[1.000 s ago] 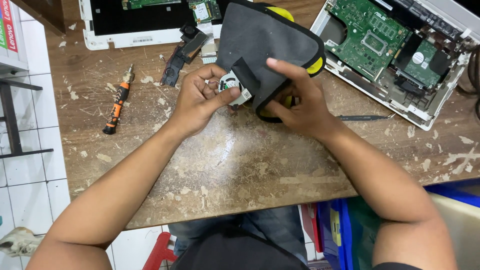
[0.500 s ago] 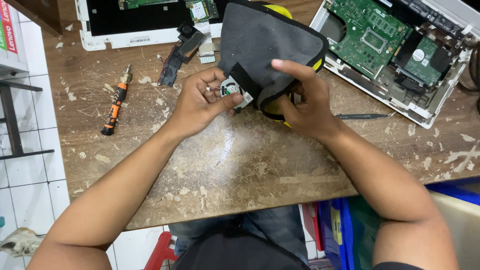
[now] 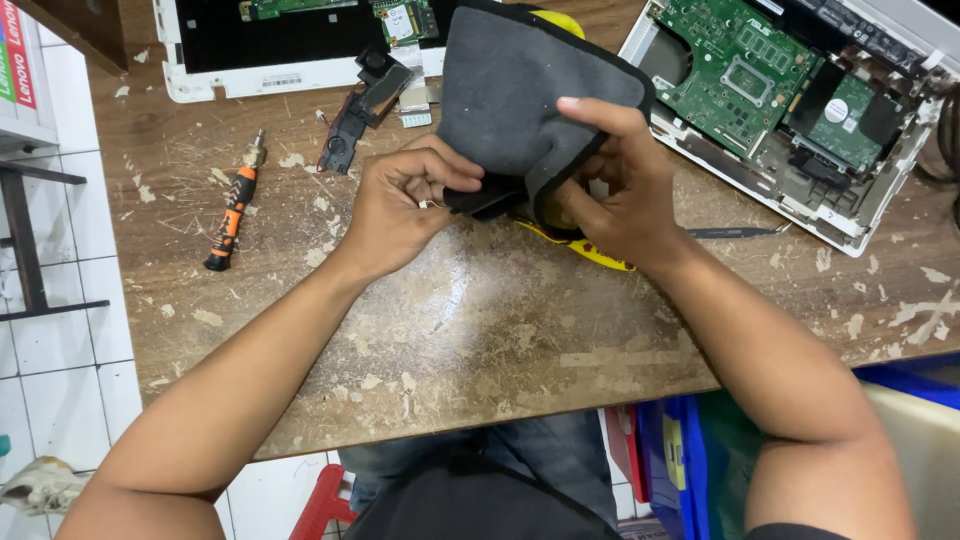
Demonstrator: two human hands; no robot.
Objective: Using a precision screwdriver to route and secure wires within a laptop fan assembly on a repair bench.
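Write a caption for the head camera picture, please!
Both hands, left hand and right hand, hold a grey cloth over a worn wooden table.

One view only, from a camera worn on the person's head. It looks steeply down, almost vertically, onto a worn wooden table [image 3: 480, 330] from close range. The table's near edge runs across the lower third of the frame; the person's lap shows at lower centre. Both forearms enter from the bottom corners and meet at upper centre, where the left hand [image 3: 405, 205] and right hand [image 3: 610, 190] sit. The far part of the table is cut off by the top edge. Tiled floor [image 3: 50, 340] shows along the left edge.
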